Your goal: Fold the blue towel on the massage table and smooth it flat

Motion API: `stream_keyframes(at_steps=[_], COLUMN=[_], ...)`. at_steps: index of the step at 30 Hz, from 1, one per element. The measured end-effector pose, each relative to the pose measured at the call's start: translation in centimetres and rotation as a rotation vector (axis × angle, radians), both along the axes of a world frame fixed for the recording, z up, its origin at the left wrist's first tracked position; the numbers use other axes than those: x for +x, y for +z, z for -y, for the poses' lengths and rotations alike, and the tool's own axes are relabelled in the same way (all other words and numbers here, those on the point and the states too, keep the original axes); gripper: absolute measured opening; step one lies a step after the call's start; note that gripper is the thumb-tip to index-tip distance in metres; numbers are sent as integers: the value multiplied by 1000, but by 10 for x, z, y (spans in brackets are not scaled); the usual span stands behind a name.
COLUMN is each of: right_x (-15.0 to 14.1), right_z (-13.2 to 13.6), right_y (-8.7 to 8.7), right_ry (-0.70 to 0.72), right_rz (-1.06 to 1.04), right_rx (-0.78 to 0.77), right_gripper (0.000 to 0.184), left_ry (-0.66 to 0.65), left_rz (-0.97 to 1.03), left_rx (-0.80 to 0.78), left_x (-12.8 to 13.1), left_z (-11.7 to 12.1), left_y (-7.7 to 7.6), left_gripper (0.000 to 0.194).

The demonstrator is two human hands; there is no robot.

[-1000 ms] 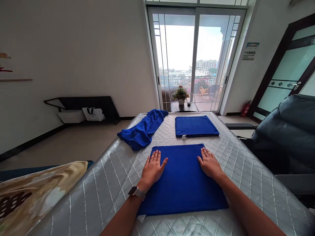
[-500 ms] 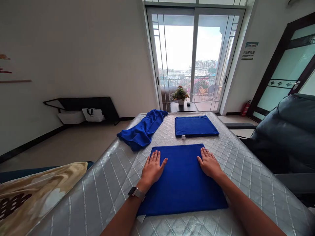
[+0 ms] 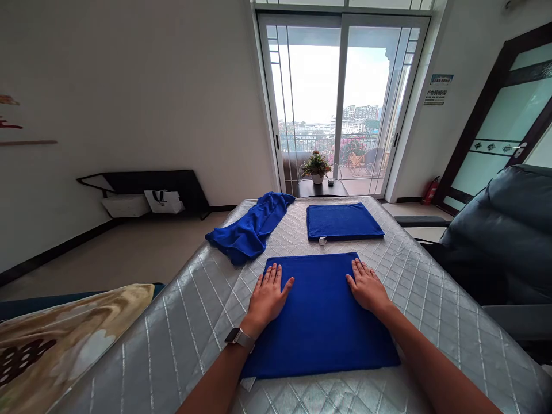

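A blue towel [image 3: 321,322] lies flat and smooth in front of me, with a small white tag at its near left corner. My left hand [image 3: 268,294], a watch on its wrist, rests open along the towel's left edge. On the right edge lies my right hand [image 3: 366,286], palm down with fingers stretched out. Beyond them is a neatly folded stack of blue towels [image 3: 345,221], its white tag facing me. To the far left, a crumpled blue towel [image 3: 254,227] sits in a loose heap.
Everything blue lies on a silver quilted surface [image 3: 181,333]. A patterned blanket [image 3: 77,339] is at the lower left, a dark padded chair [image 3: 509,230] at the right. Behind the far edge stands a small table with a potted plant [image 3: 317,167].
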State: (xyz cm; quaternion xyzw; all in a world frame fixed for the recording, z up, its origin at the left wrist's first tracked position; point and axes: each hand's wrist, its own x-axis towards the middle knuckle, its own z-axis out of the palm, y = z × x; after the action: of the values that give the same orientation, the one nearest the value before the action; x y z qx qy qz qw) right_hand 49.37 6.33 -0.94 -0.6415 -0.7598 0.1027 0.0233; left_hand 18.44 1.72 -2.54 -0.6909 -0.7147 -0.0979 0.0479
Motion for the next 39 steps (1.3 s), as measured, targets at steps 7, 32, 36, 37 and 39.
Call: stream_keyframes(at_steps=[7,32,36,37,39], right_x=[-1,0,1,1,1], right_z=[1,0,0,0,0], right_y=[1,-1,-1,-1,-1], right_ry=[-8,1,1,2,2], right_rz=[1,18,20,21,22], right_rx=[6,25,17,13,-1], right_gripper=[71,72,72,72,73], left_ry=[2,-7,-1,1,5], left_rz=[-7,6,-3,-6,-7], left_rx=[-39,17,17,12,3], left_x=[1,1,1,1,1], left_z=[1,1,1,1,1], left_y=[3,2,1,1,2], left_gripper=[84,79,78,78,78])
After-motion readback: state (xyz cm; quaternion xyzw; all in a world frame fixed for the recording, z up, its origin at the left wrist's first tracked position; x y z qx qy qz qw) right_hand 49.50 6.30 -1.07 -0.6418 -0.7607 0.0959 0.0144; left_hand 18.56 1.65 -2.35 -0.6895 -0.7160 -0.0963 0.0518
